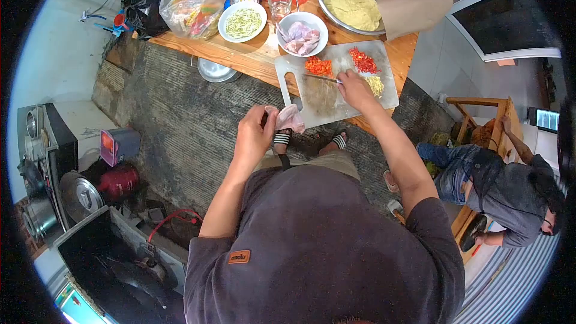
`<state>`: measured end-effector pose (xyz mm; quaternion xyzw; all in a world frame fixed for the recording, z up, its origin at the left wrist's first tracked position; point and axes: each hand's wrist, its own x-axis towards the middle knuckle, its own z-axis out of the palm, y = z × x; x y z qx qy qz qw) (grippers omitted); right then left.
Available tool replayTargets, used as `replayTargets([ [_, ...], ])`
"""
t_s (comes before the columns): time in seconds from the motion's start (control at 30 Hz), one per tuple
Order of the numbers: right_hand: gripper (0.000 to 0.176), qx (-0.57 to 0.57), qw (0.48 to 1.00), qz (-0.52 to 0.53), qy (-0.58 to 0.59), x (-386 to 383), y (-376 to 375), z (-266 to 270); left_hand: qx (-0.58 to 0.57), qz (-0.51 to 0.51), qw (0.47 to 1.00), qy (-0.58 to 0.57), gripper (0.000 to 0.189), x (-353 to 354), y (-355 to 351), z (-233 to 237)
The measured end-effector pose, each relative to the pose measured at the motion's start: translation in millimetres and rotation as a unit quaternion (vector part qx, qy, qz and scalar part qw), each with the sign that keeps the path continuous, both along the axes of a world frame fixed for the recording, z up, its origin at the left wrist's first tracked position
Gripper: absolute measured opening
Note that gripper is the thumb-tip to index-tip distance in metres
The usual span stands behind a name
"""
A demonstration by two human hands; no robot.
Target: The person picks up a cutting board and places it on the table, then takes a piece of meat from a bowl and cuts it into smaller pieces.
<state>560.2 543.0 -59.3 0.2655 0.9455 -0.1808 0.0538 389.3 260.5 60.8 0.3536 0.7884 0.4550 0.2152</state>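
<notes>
My left hand (257, 131) pinches a pale pink piece of raw meat (291, 119) just off the near left corner of the cutting board (343, 105). Over the board, my right hand (356, 90) is closed on a knife (324, 78), its blade pointing left. Chopped orange-red bits (318, 66), chopped red bits (362, 60) and a pale yellow minced heap (375, 86) lie on the board. Behind it stands a white bowl (320, 24) of raw meat pieces.
A bowl of green shreds (242, 21), a glass (279, 5), plastic bags (195, 3) and a metal bowl of yellow dough (352, 9) share the wooden table (255, 60). Another person's hand touches the metal bowl. A co-worker (504, 186) is at the right.
</notes>
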Motion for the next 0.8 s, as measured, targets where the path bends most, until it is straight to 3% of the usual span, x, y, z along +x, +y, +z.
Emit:
replayTargets([
  [0.17,0.022,-0.004,1.0,-0.02,0.015,11,19,16,0.007,0.005,1.0,0.014,0.016,1,1,2],
  [0.53,0.027,0.026,0.997,0.047,-0.057,42,62,19,-0.012,0.009,1.0,0.005,0.012,5,2,0],
  [0.67,0.027,0.025,0.999,0.015,-0.042,41,75,19,-0.015,0.004,1.0,0.007,0.012,8,4,-4],
  [0.8,0.032,-0.008,0.997,0.06,-0.05,45,84,27,-0.025,0.013,1.0,-0.013,0.012,8,5,-3],
])
